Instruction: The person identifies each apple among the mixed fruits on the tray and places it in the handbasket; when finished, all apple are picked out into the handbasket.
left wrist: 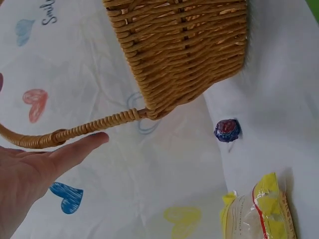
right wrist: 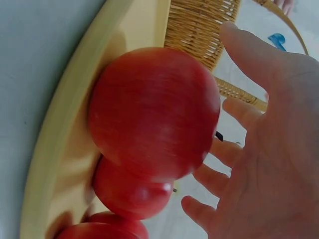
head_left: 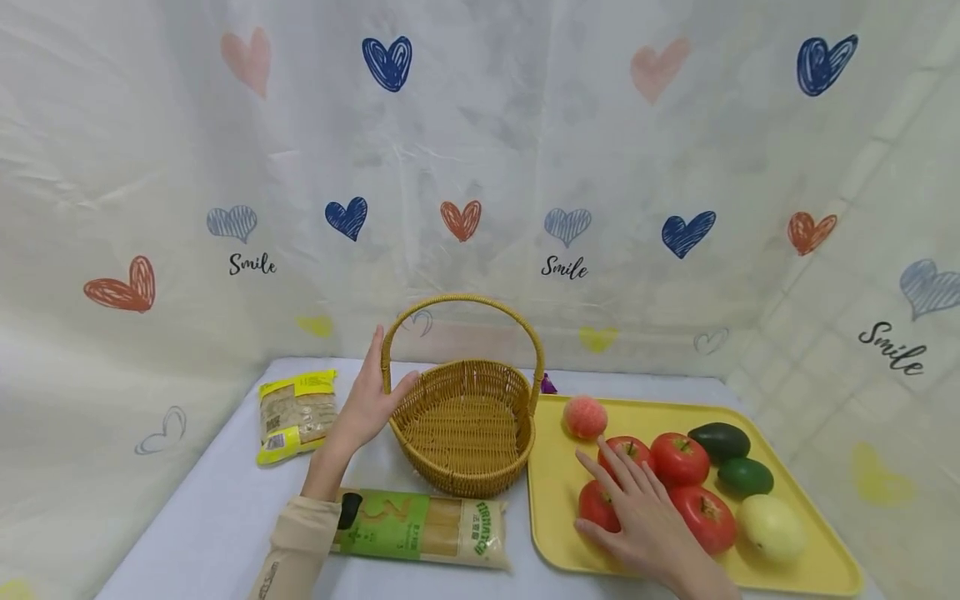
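A brown wicker basket with a tall arched handle stands upright in mid-table. My left hand lies along the handle's left side, fingers extended and thumb out toward the rim; the left wrist view shows the palm beside the handle, not wrapped around it. Over the yellow tray, my right hand is spread above several red apples. Seen from the right wrist, a large apple is close to the palm, with the fingers not curled round it; whether they touch is unclear.
Also on the tray are a pink peach, two dark green fruits and a pale yellow fruit. A green-labelled noodle packet lies before the basket, a yellow packet at left. Purple wrapping peeks out behind the basket.
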`<state>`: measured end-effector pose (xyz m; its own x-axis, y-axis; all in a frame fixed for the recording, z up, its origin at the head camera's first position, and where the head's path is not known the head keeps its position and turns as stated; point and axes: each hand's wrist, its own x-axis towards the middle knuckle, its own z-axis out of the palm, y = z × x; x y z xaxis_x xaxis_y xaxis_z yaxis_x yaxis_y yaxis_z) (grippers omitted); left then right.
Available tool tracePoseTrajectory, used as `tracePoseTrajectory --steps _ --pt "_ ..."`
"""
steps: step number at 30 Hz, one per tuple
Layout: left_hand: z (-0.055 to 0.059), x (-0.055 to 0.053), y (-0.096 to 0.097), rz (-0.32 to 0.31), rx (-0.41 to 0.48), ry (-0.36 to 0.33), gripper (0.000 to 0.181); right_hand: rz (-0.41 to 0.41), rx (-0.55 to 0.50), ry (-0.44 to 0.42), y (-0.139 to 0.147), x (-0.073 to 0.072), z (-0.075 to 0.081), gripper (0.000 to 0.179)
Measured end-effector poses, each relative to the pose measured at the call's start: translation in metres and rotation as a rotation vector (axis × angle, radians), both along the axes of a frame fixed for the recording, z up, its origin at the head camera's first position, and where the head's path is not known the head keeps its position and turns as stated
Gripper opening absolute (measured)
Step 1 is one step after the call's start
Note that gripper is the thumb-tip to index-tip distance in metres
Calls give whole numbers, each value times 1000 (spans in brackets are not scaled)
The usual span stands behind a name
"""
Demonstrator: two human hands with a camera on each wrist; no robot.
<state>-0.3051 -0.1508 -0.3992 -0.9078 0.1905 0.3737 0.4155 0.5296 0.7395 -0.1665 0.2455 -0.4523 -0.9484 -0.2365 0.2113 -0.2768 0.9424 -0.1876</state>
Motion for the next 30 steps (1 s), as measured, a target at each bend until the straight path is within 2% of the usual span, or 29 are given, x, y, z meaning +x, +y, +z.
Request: tracePoseTrajectory --steps 4,10,17,22,30 --pt "-2 -3 -1 -4 3 -15 94 9 -2 -2 -1 0 -4 87" --pt "1 -5 -3 -36 41 -47 90 9 2 0 -2 -2 -9 90" --pt "2 -1 -12 -45 35 -56 87 20 -12 -55 -5 -3 -13 93" --pt "-1 2 -15 -51 34 -67 88 29 0 -111 -3 1 -18 89" --pt "-2 -4 -8 -69 55 -45 86 21 -5 -149 6 6 -12 87"
